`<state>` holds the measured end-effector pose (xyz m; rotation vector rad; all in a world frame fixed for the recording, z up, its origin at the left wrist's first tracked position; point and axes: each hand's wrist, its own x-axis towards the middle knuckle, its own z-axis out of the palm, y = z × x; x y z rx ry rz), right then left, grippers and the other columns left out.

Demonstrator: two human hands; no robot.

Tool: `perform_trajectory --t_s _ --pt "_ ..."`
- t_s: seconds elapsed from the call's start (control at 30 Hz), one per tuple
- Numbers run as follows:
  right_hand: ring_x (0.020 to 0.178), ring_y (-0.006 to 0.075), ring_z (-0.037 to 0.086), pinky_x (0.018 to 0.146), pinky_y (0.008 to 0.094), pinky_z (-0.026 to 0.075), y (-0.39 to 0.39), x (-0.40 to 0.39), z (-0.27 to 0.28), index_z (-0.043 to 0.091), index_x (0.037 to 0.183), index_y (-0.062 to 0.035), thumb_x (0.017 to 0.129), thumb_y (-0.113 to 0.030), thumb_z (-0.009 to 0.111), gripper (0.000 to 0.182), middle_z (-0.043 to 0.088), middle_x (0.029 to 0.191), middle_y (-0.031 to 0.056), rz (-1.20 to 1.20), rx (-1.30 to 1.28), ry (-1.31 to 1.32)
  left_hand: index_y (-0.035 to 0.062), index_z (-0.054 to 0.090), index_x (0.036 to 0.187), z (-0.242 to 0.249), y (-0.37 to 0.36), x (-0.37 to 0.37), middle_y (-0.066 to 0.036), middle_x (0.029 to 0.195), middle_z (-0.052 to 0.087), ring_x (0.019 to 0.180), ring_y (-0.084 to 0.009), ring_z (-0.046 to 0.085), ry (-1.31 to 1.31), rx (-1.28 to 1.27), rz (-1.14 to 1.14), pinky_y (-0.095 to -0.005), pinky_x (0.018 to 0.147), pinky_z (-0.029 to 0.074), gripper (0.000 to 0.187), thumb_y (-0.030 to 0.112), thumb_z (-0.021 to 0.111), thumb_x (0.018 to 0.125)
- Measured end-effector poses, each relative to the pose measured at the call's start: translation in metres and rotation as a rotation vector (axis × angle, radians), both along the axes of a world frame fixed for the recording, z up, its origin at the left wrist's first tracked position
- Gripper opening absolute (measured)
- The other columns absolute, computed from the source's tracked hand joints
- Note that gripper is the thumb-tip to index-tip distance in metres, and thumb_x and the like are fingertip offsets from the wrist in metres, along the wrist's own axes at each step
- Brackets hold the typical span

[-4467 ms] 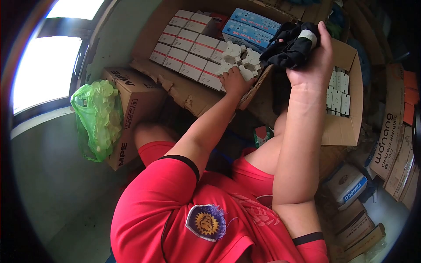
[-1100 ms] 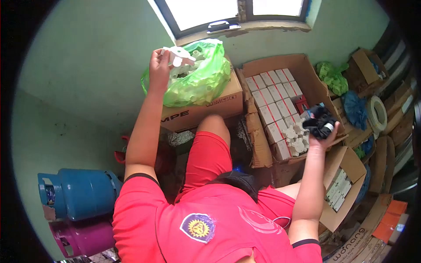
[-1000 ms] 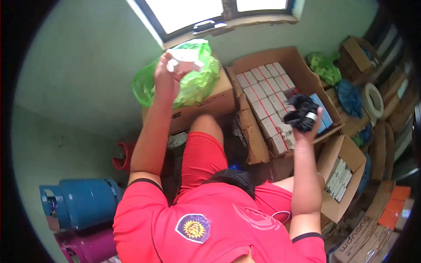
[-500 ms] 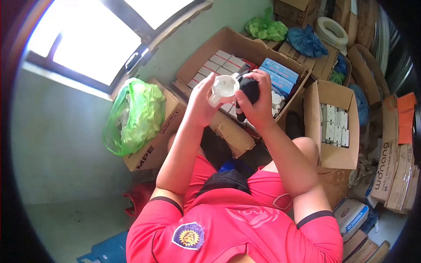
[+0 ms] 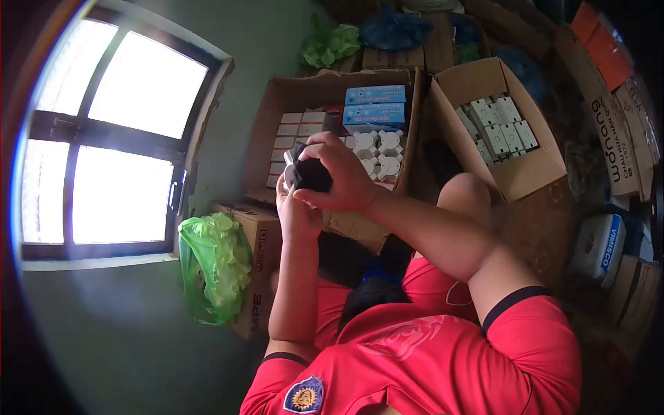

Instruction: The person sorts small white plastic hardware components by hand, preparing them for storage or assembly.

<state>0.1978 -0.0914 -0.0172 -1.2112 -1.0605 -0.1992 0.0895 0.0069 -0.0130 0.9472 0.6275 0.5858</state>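
Observation:
My left hand [image 5: 297, 211] is wrapped round a white round fitting [image 5: 289, 168], of which only an edge shows. Against the fitting, my right hand [image 5: 340, 173] grips a black object [image 5: 312, 176] from the right, with thumb and fingers round it. The two objects are pressed together or very close. Behind my hands stands a large open carton [image 5: 260, 149] holding small white boxes [image 5: 316, 123], blue boxes [image 5: 374, 114] and white round fittings [image 5: 389, 166].
A smaller open carton [image 5: 541, 160] with white boxes stands at the right. The green bag [image 5: 207, 266] hangs over a carton [image 5: 266, 242] at the left, below the window [image 5: 124, 187]. Farther back lie green [image 5: 330, 47] and blue bags [image 5: 398, 29].
The view has turned, so the boxes sit differently in it and more of the window shows. My hands have moved left, and the white fitting has tilted from face-on to edge-on.

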Motion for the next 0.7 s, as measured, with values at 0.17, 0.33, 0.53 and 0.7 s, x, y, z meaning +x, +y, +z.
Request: perform_trajectory --t_s 0.17,0.33,0.53,0.7 --pt "0.088 0.0296 0.065 0.079 0.0374 0.052 0.004 0.015 0.011 0.061 0.102 -0.0078 0.075 -0.029 0.083 0.041 0.064 0.093 0.0103 -0.034 -0.046 0.116 0.0047 0.059 0.124 0.010 0.042 -0.021 -0.013 0.113 0.067 0.101 -0.0249 0.068 0.094 -0.090 -0.392 -0.0480 0.086 0.059 0.052 0.050 0.043 0.105" --pt "0.090 0.0347 0.065 0.082 0.0438 0.051 0.009 -0.010 -0.005 0.057 0.111 -0.0095 0.076 -0.036 0.083 0.051 0.064 0.095 0.0132 0.126 0.004 0.071 0.0053 0.063 0.121 0.033 0.044 -0.014 -0.010 0.111 0.069 0.100 -0.0247 0.070 0.303 -0.160 -0.456 -0.0411 0.081 0.060 0.067 0.063 0.033 0.104" --pt "0.092 0.0365 0.066 0.080 0.0467 0.051 0.013 -0.014 -0.013 0.054 0.113 -0.0089 0.083 -0.037 0.077 0.047 0.065 0.095 0.0159 0.014 -0.282 0.103 0.0060 0.069 0.097 0.031 0.056 -0.011 -0.004 0.088 0.069 0.072 -0.0126 0.066 0.719 0.380 -0.274 -0.0282 0.059 0.054 0.046 0.047 0.051 0.105" --pt "0.090 0.0415 0.069 0.079 0.0436 0.054 0.025 -0.013 -0.027 0.060 0.106 -0.0066 0.093 -0.041 0.066 0.037 0.070 0.095 0.0189 0.110 -0.247 0.478 -0.0025 0.062 0.079 0.046 0.036 -0.001 -0.026 0.074 0.065 0.073 -0.0446 0.067 0.785 1.545 -0.098 -0.0513 0.064 0.052 0.052 0.047 0.061 0.098"
